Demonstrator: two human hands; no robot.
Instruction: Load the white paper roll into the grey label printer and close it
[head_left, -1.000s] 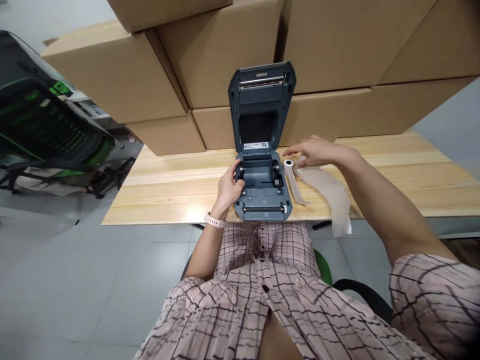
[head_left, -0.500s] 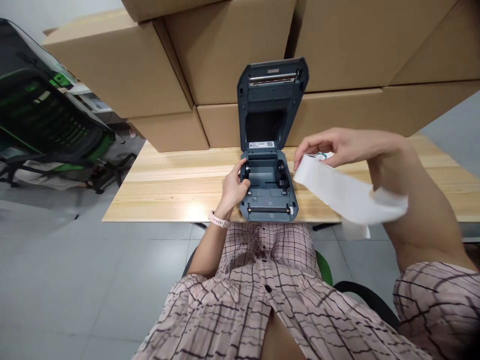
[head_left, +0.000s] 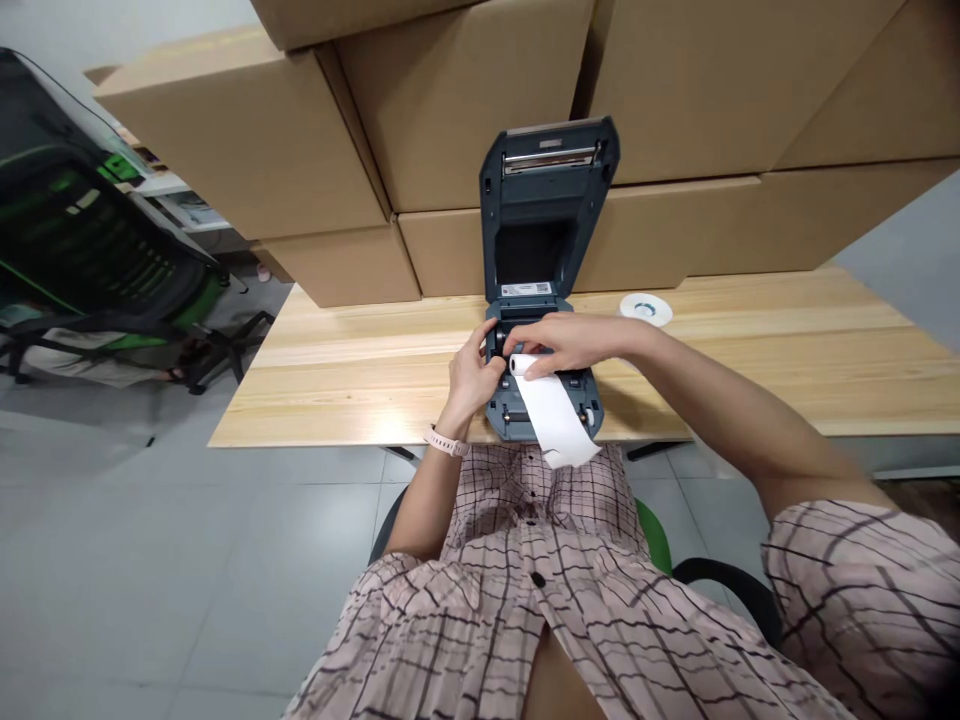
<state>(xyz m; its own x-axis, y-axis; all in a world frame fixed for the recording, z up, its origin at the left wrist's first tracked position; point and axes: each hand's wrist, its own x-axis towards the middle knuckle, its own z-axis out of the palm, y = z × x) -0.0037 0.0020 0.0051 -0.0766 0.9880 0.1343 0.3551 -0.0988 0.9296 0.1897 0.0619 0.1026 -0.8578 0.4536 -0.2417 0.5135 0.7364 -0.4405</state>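
A dark grey label printer [head_left: 550, 210] stands open on the wooden table [head_left: 360, 380], its lid tilted up against the boxes. My right hand [head_left: 564, 342] is closed on a small white paper roll [head_left: 519, 364] held over the printer's open bay. A loose strip of paper [head_left: 556, 420] hangs from the roll over the printer's front edge. My left hand [head_left: 472, 378] grips the left side of the printer's base, fingers curled at the bay's left wall. A pale watch band sits on my left wrist.
Large cardboard boxes [head_left: 465, 110] are stacked along the back of the table. A flat white round spool [head_left: 646, 308] lies on the table right of the printer. A black and green office chair [head_left: 97, 240] stands at the left on the grey tiled floor.
My right hand lifted the paper roll from the table right of the printer and carried it left over the open bay. The trailing strip now hangs over the printer's front. My left hand stayed put.
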